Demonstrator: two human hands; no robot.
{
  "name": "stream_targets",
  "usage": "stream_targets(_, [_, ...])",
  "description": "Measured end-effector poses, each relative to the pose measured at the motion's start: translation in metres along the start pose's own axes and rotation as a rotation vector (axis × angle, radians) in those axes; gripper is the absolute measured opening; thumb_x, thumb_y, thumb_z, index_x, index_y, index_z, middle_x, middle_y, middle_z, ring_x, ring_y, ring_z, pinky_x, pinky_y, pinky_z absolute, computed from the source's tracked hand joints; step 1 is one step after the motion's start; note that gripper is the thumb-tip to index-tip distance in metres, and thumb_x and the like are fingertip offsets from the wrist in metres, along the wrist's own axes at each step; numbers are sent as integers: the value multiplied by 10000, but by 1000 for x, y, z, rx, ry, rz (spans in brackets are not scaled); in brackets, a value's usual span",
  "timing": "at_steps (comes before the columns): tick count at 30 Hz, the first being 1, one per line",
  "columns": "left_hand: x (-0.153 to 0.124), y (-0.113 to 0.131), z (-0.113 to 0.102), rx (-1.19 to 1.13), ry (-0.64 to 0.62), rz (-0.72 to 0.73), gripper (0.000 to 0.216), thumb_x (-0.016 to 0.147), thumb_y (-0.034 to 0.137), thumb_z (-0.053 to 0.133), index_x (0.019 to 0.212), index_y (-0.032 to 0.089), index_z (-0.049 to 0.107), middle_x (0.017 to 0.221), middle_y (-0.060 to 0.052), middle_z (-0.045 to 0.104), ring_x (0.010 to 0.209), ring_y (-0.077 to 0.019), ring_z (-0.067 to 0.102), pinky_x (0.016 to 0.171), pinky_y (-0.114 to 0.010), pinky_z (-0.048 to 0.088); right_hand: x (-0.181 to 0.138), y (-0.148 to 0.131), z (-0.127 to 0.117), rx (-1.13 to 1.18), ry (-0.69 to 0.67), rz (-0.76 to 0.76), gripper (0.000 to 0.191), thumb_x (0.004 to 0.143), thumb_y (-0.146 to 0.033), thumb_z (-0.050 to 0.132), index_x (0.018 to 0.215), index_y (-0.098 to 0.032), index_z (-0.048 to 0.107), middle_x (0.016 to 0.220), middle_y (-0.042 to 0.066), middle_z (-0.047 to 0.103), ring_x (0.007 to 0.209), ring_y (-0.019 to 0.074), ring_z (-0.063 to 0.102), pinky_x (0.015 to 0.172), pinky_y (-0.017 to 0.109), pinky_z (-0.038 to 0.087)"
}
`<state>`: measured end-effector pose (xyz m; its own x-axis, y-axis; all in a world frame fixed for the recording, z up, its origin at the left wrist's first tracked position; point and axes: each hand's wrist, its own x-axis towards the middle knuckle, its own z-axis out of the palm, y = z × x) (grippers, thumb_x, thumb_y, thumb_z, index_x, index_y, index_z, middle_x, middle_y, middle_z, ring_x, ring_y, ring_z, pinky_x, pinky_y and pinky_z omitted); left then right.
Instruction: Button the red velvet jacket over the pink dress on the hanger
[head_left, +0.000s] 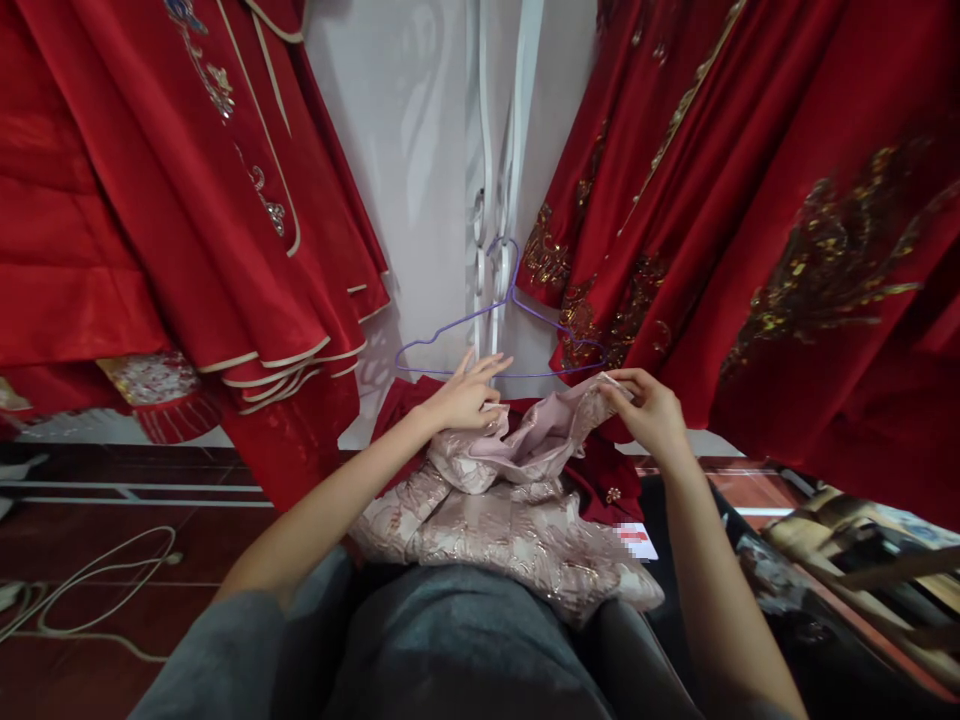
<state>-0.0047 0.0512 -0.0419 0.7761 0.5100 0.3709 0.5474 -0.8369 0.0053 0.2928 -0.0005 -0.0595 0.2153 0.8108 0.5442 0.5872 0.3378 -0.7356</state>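
A pale pink brocade garment (501,520) lies bunched in front of me, over a dark red cloth (609,478). My left hand (463,396) pinches the garment's upper edge, with two fingers stretched toward a purple wire hanger (480,318). The hanger hangs from a white rail on the wall, just above the garment. My right hand (651,408) grips the garment's other upper corner and holds it up near the hanger's right end.
Red embroidered robes hang on the left (172,190) and right (780,220), close on both sides. A white cable (97,590) lies on the dark red floor at left. A cluttered surface (862,560) sits at right. A small tag (637,540) lies beside the garment.
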Motion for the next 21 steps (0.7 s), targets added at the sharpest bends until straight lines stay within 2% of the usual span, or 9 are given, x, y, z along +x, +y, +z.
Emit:
stream_targets(2, [1,1,14,11,-40,-3,183,808,300,581,749,179,704,1526,-85,337,1414,-307,255,1161,-575,27,0,2,-1,-38,57,-12,294,777,-444,643,965,-222,684,909,64,746,838,242,691,729,345,519])
stream_targets(5, [-10,3,21,10,-41,-10,189,814,313,588,769,175,709,1494,-107,379,1390,-297,306,1162,-555,102,0,5,-5,-111,159,-8,276,800,-438,615,965,-230,692,927,58,749,874,247,689,754,345,500])
stream_targets(9, [-33,11,3,16,0,7,248,869,317,532,739,176,689,1440,-100,446,1319,-270,398,1123,-503,231,0,12,-12,-200,207,56,261,794,-400,619,972,-227,699,898,62,750,807,239,688,731,332,479])
stream_targets(13, [-44,19,-14,11,21,21,259,895,302,495,775,176,686,1425,-97,461,1292,-265,421,1093,-493,250,0,24,-14,-271,244,107,239,785,-363,608,941,-207,701,844,83,745,813,260,686,731,339,467])
stream_targets(17, [-44,22,-15,2,41,15,273,907,306,481,771,172,675,1399,-101,482,1271,-262,439,1080,-483,253,0,37,-11,-342,260,116,226,780,-341,575,904,-194,694,809,91,737,804,268,684,774,362,461])
stream_targets(21, [-43,22,-12,-1,44,10,271,908,310,480,765,174,666,1397,-99,483,1269,-263,441,1073,-484,257,2,39,-7,-300,290,116,243,772,-348,561,914,-201,691,829,89,738,791,260,684,750,346,473])
